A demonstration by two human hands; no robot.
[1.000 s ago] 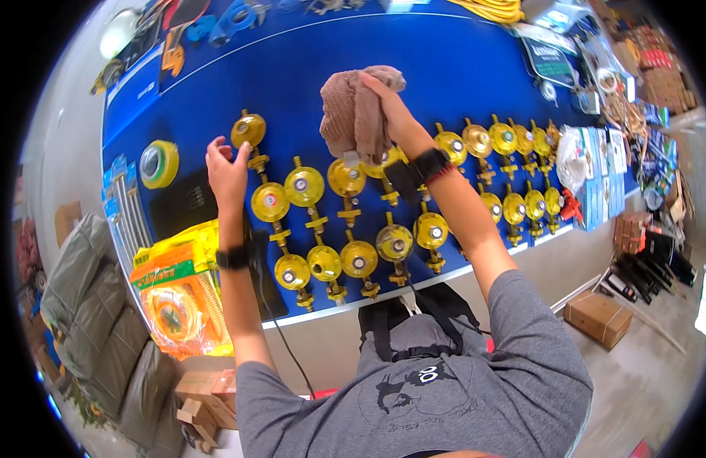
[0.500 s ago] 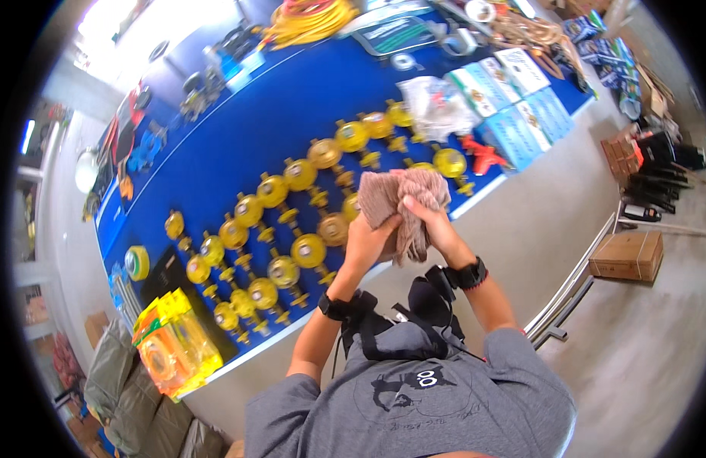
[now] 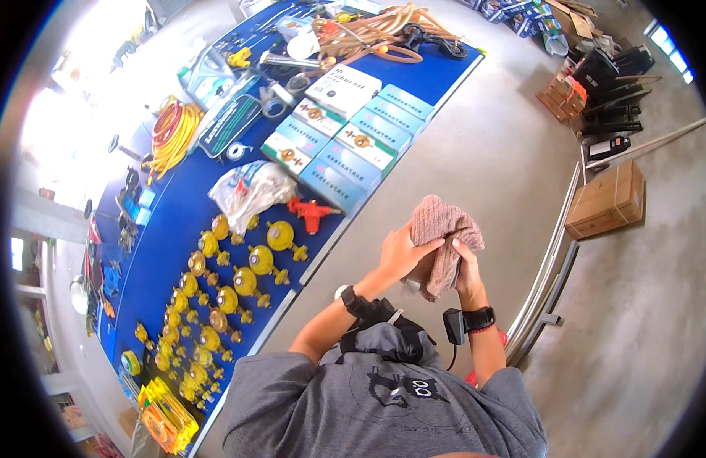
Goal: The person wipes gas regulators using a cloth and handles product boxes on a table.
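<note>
A bunched pinkish-brown cloth (image 3: 444, 229) is held in front of me, above the floor beyond the table's edge. My left hand (image 3: 403, 253) grips its left side, thumb pressed on the folds. The right side is gripped by my right hand (image 3: 467, 275), its thumb also on top. Whether anything is wrapped inside the cloth is hidden. On the blue table (image 3: 208, 172) to the left stand rows of round yellow metal fittings (image 3: 246, 281) with short stems. Close to them lie a red tool-like part (image 3: 315, 215) and a clear plastic bag (image 3: 253, 197).
Light-blue and white boxes (image 3: 337, 175) are stacked by the table's right edge. Farther back are coiled yellow hose (image 3: 176, 137) and tan hose (image 3: 368, 38). Yellow packets (image 3: 166, 416) lie at the near left. On the floor at right are a cardboard carton (image 3: 609, 200) and long pipes (image 3: 547, 252).
My view and body have turned right, so the table now lies to my left. The cloth, still in both hands, has moved from over the fittings to over the floor.
</note>
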